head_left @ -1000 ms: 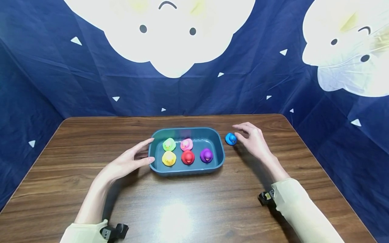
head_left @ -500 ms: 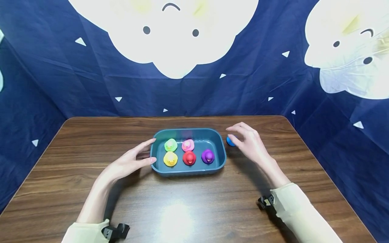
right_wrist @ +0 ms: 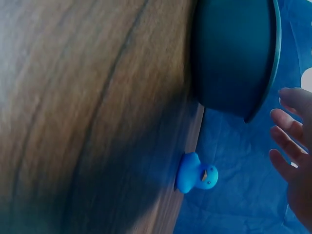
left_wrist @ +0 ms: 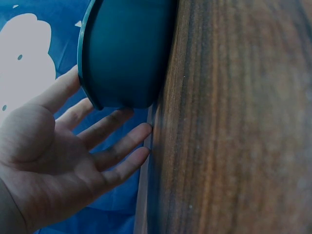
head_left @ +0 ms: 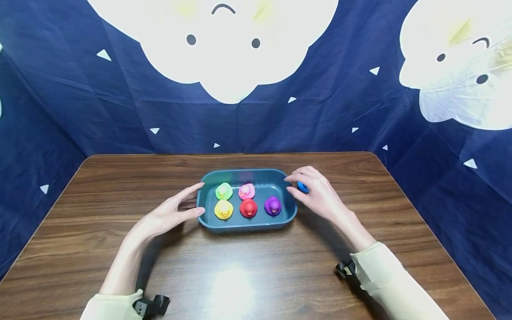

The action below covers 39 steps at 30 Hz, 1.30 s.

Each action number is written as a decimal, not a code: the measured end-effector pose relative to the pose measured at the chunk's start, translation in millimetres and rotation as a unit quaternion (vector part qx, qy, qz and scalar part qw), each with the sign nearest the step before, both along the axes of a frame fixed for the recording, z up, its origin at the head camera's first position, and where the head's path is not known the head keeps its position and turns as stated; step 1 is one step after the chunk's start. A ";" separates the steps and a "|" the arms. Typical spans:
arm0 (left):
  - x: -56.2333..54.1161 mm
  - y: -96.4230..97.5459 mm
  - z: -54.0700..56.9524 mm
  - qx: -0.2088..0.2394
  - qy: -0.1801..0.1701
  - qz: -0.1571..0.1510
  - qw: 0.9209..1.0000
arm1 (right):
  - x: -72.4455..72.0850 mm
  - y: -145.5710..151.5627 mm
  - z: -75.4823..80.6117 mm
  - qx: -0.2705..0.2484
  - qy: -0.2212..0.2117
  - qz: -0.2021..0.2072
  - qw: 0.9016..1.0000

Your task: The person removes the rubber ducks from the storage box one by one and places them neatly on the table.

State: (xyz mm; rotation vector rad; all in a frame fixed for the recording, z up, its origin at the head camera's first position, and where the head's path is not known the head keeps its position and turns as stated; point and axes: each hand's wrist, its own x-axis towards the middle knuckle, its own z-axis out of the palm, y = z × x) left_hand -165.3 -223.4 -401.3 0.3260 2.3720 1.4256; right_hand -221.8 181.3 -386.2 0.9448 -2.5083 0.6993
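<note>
L sleeve & R sleeve were pale cream, cuffs a bit wrinkled. Blk boxy L cam sat by its cuff on a grey bracket w/ small dots, screws or holes unclear; R cam was blk too. L hand & R hand were bare.

It could be a home or a studio: wrinkled dark blue cloth with white cloud faces hangs around a brown wooden table.

High head, low wrist views: shared tray
</note>
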 end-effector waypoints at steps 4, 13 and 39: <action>0.1 -0.5 -0.3 -0.001 -0.001 0.001 1.000 | 0.9 -5.3 -1.5 0.012 -0.004 0.015 1.000; 0.6 -1.0 -0.4 0.002 0.004 -0.001 1.000 | 3.1 -15.5 -5.1 0.046 -0.016 0.036 0.998; -0.3 -1.8 -0.7 -0.001 0.007 -0.002 1.000 | 3.7 -29.4 -15.3 0.097 -0.069 0.047 0.992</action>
